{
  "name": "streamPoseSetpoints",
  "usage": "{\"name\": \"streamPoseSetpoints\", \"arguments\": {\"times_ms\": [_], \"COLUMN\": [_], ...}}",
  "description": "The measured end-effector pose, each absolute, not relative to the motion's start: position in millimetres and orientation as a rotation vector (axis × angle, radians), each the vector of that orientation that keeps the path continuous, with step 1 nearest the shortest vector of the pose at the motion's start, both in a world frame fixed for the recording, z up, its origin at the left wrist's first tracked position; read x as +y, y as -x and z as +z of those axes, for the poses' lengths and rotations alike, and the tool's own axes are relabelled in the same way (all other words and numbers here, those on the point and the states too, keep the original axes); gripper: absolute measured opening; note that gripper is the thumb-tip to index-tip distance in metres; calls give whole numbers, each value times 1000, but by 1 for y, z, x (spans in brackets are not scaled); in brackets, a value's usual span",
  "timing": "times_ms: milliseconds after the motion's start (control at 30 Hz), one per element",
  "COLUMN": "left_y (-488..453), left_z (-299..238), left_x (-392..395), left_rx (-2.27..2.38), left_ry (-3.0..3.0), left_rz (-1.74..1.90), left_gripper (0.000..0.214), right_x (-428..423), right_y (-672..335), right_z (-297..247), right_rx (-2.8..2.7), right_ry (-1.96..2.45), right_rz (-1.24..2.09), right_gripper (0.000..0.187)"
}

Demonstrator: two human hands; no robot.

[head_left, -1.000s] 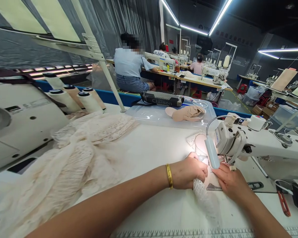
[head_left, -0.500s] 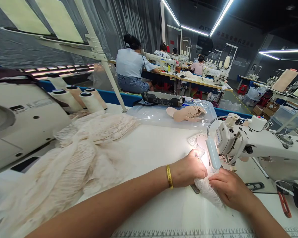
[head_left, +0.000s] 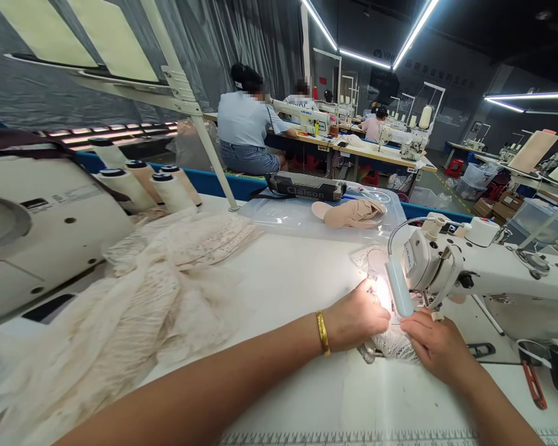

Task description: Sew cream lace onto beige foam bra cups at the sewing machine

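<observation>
My left hand (head_left: pixel 358 316), with a gold bangle on the wrist, is closed on a small piece of white lace (head_left: pixel 393 344) just left of the needle of the white sewing machine (head_left: pixel 474 266). My right hand (head_left: pixel 434 344) pinches the same lace from the right, below the machine head. The lace lies bunched between both hands under the bright lamp (head_left: pixel 397 288). What lies under the needle is hidden by the lamp and the glare.
A big heap of cream lace fabric (head_left: pixel 134 297) covers the left of the white table (head_left: pixel 288 272). Thread cones (head_left: pixel 167 186) and a second machine (head_left: pixel 37 223) stand at left. A clear tray (head_left: pixel 288 217) holds beige cups (head_left: pixel 353 212). Red-handled scissors (head_left: pixel 534 384) lie far right. Other people sew behind.
The lace that hung toward the table's front edge has been drawn up and bunched between my hands. My right hand has moved up closer to the needle.
</observation>
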State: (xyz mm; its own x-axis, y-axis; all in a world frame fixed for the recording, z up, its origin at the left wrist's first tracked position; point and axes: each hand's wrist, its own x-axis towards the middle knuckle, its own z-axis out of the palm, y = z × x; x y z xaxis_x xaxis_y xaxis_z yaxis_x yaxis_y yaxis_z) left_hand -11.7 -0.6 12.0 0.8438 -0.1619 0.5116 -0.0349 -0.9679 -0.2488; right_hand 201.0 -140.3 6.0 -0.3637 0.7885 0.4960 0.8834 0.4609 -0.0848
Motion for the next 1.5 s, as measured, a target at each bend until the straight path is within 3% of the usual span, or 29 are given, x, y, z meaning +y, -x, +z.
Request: {"name": "streamPoseSetpoints", "arguments": {"times_ms": [333, 700, 833, 1033, 1133, 1300, 1500], "left_y": [0, 11, 20, 20, 25, 27, 24], "left_z": [-3, 11, 29, 48, 49, 40, 34], "left_x": [-11, -13, -18, -34, -34, -27, -17], "left_rx": [-95, -85, -261, -390, -218, -52, -33], "left_ry": [2723, 2993, 3085, 3284, 3339, 3160, 3142], "left_rz": [-800, -547, -395, -230, -203, -312, -390], "left_gripper": [27, 20, 13, 44, 34, 15, 19], "right_x": [-132, -136, -143, -146, -140, -133, -134], "right_y": [-204, -203, -194, -179, -181, -192, -199], "right_z": [5, 8, 14, 13, 6, -6, -3], "right_rx": [-2019, -2010, -2149, -2301, -2256, -2257, -2261], "right_ry": [1457, 1392, 1368, 1392, 1410, 1477, 1510], "right_rz": [-666, -539, -352, -265, -385, -504, -434], "right_gripper": [32, 25, 29, 44, 27, 31, 41]}}
